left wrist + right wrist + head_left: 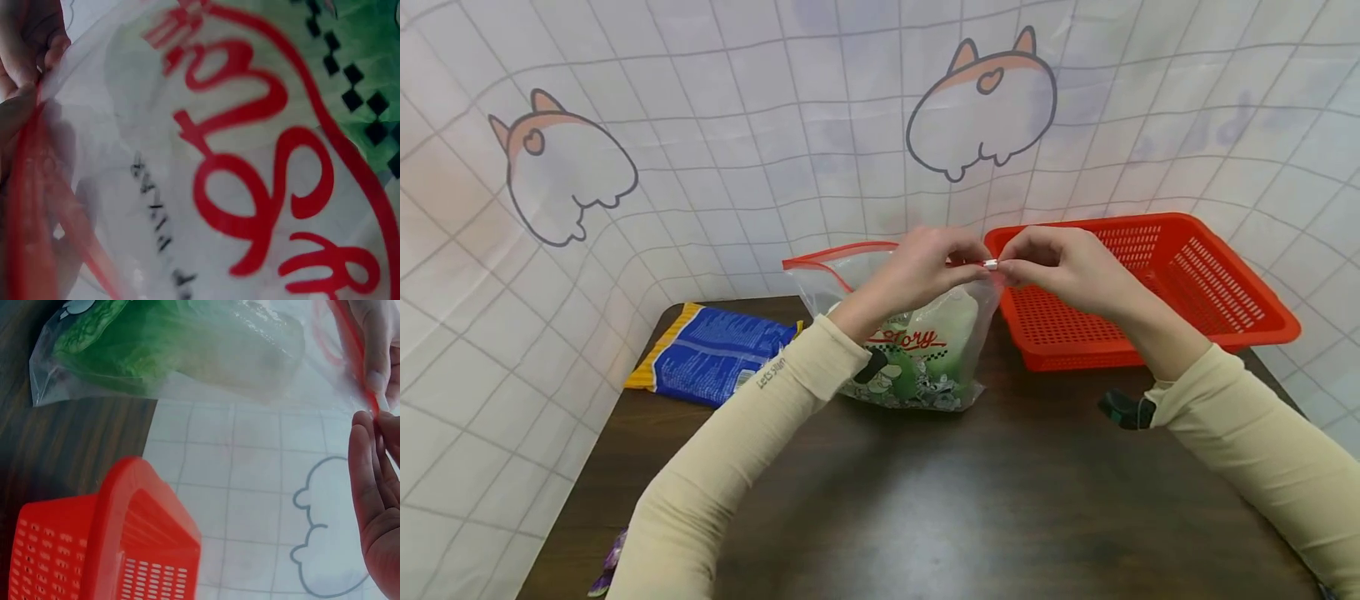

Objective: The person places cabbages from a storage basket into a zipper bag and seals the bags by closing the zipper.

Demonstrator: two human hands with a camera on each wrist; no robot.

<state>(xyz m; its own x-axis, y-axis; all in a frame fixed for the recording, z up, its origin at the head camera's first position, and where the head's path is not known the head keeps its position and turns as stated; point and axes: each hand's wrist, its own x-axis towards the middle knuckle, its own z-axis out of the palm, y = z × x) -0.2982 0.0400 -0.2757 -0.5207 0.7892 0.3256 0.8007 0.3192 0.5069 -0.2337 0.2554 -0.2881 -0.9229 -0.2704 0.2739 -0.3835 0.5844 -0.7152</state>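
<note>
A clear zip bag [917, 342] with a red seal strip stands upright on the dark table [970, 500]; inside it is a green and white packet with red lettering [250, 175]. My left hand [925, 267] pinches the bag's top edge near its right end. My right hand [1045, 262] pinches the small white slider [991, 264] at that same corner. In the right wrist view the red strip [350, 344] runs between fingertips [375, 381], with the bag's green contents [144, 350] lower down.
A red plastic basket [1157, 283] sits at the back right, right beside the bag. A blue and yellow snack packet [715, 354] lies flat at the back left. A purple wrapper [610, 567] shows at the table's near left edge. A patterned cloth backdrop surrounds the table.
</note>
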